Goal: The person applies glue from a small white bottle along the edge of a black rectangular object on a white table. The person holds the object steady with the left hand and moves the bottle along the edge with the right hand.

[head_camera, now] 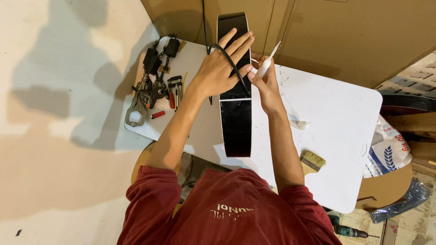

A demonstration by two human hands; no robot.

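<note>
Hands are working over a long glossy black panel point(236, 122) that is lying lengthwise across the white table point(336, 131), its near end overhanging the table's near edge. The left hand point(222, 68) is lying flat with fingers spread on the panel's far half, pressing a black cable point(231, 63) against it without gripping. The right hand point(265, 84), just right of the panel, is pinching a white tube with a pointed nozzle point(268, 61) aimed away from the person. Left of the panel, a cluster of pliers and other tools point(152, 90) is crowding that table edge. Right of the panel, 1 small white cap point(300, 124) and 1 brush point(311, 161) are lying well apart from it, with bare tabletop stretching between them. Beyond the panel, brown cardboard point(345, 36) is closing off the far side.
</note>
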